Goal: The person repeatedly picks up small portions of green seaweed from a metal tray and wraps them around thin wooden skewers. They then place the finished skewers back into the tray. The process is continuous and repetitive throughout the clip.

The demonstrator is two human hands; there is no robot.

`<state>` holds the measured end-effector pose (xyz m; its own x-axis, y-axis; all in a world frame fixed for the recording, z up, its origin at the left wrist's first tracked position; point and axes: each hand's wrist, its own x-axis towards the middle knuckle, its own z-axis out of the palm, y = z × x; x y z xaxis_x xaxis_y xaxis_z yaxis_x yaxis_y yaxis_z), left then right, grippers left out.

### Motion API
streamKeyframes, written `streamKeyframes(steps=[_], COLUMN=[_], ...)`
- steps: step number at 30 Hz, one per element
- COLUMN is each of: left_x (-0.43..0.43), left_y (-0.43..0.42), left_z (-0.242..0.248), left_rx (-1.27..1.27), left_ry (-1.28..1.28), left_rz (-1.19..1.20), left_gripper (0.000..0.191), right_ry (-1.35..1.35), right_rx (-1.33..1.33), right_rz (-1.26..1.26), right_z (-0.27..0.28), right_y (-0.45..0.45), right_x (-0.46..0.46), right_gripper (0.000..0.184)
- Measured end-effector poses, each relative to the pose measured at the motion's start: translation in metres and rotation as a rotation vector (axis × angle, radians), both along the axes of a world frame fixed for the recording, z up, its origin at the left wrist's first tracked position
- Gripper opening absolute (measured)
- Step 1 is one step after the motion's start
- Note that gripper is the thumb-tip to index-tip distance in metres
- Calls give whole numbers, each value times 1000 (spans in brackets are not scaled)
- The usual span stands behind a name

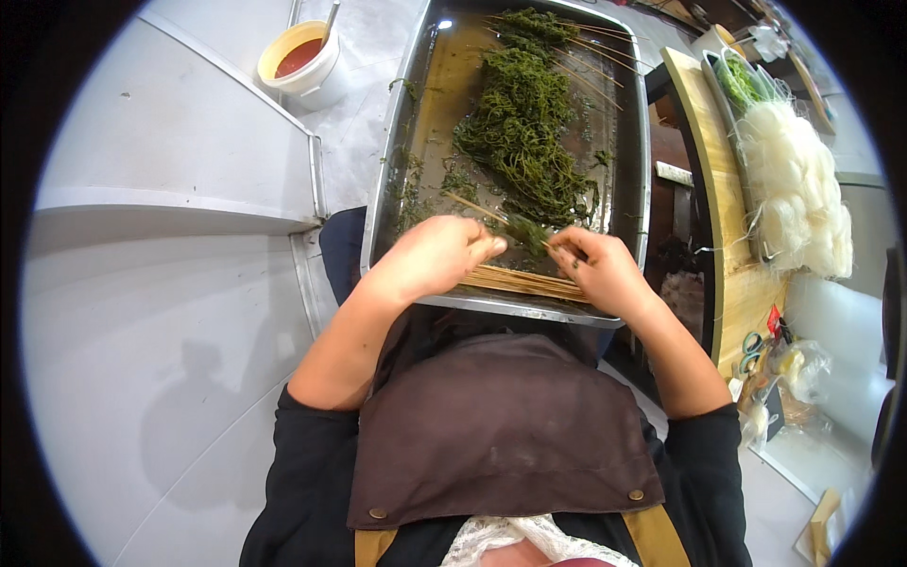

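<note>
A thin wooden skewer (473, 207) slants over the near part of a metal tray (375, 184), with a small clump of green seaweed-like strands (528, 235) around its lower part. My right hand (599, 266) pinches the skewer's near end between thumb and fingertips; bits of green cling to the fingers. Beside the clump, my left hand (446, 251) has its fingers bent and thumb close to them. Blur hides whether those fingers grip any strands. Under both hands a bundle of bare skewers (524, 281) lies along the tray's near edge.
A large heap of the wet green strands (524, 120) fills the tray's middle, with several loaded skewers (595, 53) at its far end. A white bucket (312, 74) of reddish liquid stands left. The wooden table (737, 298) at right bears white noodle-like bundles (793, 184) and scissors (751, 352).
</note>
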<state>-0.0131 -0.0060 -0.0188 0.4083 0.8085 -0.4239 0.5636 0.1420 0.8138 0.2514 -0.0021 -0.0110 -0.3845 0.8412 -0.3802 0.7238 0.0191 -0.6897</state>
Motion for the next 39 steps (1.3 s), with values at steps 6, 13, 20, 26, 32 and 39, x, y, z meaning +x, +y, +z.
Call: streamKeyframes(steps=[6,13,20,26,32,39], left_x=[43,55,45,42,40,-4], left_y=[-13,-24,-30,-32,-32,-5], left_z=[-23,-36,-30,-31,-28,-14], left_rx=[493,319,325,366,351,397], left_ry=[11,58,63,79,56,119], left_rz=[-109,-254,-192,-209,-215,50], left_gripper=[29,34,34,32,31,33], right_ry=[-267,-384,152,510,1031,980], right_rx=[186,536,235,351,446,549], right_rz=[256,203,-80,-173,-138,7], right_z=[7,-35,25,143,232,245], right_y=[1,42,92,116,141,129], right_x=[39,2,7,-3,-25,-22], right_gripper=[20,25,15,23,8,12])
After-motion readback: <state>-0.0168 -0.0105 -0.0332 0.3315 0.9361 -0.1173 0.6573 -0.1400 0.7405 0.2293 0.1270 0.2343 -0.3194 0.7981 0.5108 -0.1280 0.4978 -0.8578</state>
